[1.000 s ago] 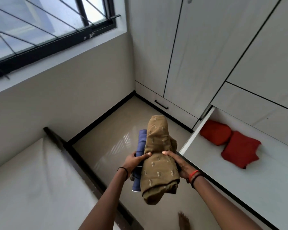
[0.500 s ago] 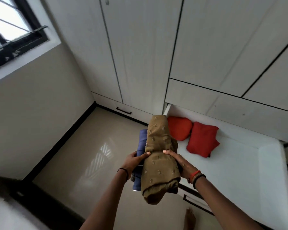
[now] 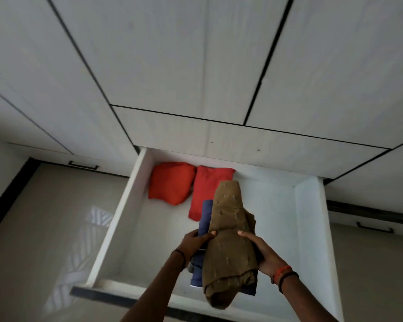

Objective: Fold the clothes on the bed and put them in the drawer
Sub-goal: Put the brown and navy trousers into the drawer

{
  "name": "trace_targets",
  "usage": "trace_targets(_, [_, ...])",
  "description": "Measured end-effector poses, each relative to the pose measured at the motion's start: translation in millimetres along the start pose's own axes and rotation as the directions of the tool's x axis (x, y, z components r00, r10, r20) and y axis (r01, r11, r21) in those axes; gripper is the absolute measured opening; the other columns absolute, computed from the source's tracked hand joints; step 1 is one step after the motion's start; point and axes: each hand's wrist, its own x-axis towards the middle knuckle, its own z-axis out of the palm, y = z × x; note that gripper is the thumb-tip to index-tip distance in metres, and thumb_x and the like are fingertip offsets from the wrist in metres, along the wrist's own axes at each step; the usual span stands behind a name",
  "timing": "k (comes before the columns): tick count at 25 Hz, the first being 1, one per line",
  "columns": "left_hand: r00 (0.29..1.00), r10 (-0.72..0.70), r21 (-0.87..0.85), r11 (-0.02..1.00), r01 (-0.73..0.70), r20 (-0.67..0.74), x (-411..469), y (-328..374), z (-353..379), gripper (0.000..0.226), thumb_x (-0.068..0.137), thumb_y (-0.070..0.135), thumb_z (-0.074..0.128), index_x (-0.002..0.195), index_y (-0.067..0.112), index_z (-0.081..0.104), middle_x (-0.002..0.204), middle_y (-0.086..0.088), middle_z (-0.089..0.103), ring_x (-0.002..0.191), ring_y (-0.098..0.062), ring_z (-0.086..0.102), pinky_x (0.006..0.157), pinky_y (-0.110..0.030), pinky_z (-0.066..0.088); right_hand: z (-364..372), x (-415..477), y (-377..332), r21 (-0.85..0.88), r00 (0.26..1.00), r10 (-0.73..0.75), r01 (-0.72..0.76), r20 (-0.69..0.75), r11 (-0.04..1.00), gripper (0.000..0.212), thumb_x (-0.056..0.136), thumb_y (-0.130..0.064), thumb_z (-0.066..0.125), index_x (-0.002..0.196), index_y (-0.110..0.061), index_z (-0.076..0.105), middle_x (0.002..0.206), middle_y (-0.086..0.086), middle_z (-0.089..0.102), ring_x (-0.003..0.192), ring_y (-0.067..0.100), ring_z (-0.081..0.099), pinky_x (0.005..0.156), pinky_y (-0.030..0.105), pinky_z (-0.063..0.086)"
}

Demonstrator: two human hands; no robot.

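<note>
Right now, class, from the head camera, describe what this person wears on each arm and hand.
No sleeves show: both forearms are bare to the picture's bottom edge. Neither hand is gloved. The left hand has a thin black cord round its wrist. The right hand has an orange band on its wrist and a dark band beside it, nearer the elbow. No rings show.

A home bedroom: pale wood-grain wardrobe doors (image 3: 172,54) at twelve o'clock, open white drawer (image 3: 310,228) holding folded red clothes (image 3: 170,182), glossy beige floor (image 3: 44,228) at nine.
</note>
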Motion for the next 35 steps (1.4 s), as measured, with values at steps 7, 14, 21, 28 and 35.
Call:
trace_targets(7, [0.998,-0.064,0.017,0.998,0.064,-0.017,115.1,13.3,74.2,0.048,0.086,0.031,0.068,0.124,0.003,0.056,0.107,-0.012,0.064,0.085,-0.019,0.060,0.058,-0.018,0.048,-82.1,61.6,-26.0,0.083,0.994,-0.023,0.032,-0.108,0.996,0.044,0.083,-0.033,0.067,0.123,-0.017,0.059,0.115,0.013,0.069,0.107,0.035,0.064,0.086,0.043,0.054])
trace_targets(14, [1.000,0.008,-0.017,1.000,-0.008,0.023,210.2,49.3,115.2,0.052,0.083,0.034,0.065,0.127,0.011,0.052,0.116,-0.010,0.061,0.104,-0.029,0.057,0.084,-0.037,0.049,-144.4,148.0,-78.4,-0.013,0.979,-0.122,0.122,-0.163,0.992,0.047,0.085,-0.035,0.066,0.128,-0.022,0.052,0.127,0.011,0.061,0.111,0.032,0.059,0.087,0.044,0.052])
trace_targets(21, [0.997,-0.051,0.305,0.950,0.065,-0.053,210.3,-0.2,147.7,0.099,0.082,0.040,0.068,0.152,0.025,0.000,0.156,-0.013,0.009,0.141,-0.036,0.022,0.113,-0.048,0.027,-145.2,169.8,-64.6,-0.774,0.746,-0.541,0.055,-0.388,0.631,0.088,0.085,-0.032,0.069,0.152,-0.016,0.015,0.152,0.019,0.028,0.138,0.037,0.032,0.109,0.054,0.036])
trace_targets(28, [0.941,0.330,0.835,0.497,-0.238,0.072,215.6,-17.0,160.7,0.079,0.090,0.059,0.032,0.152,0.026,-0.004,0.161,0.001,-0.009,0.148,-0.020,0.007,0.110,-0.067,0.008,-121.2,193.0,-77.2,-0.993,0.781,-0.618,0.023,0.091,-0.117,0.095,0.083,-0.056,0.058,0.153,-0.020,0.006,0.160,0.014,-0.002,0.147,0.035,0.001,0.115,0.063,0.009])
trace_targets(35, [0.978,0.157,0.827,0.525,-0.199,0.135,240.2,-2.0,152.1,0.092,0.089,0.047,0.055,0.151,0.025,-0.010,0.161,0.000,-0.008,0.147,-0.027,0.012,0.114,-0.059,0.017,-132.0,217.8,-94.8,-0.996,0.928,-0.372,-0.048,-0.015,-0.080,0.106,0.080,-0.067,0.055,0.151,-0.027,-0.012,0.159,0.009,-0.017,0.148,0.031,-0.009,0.115,0.062,0.006])
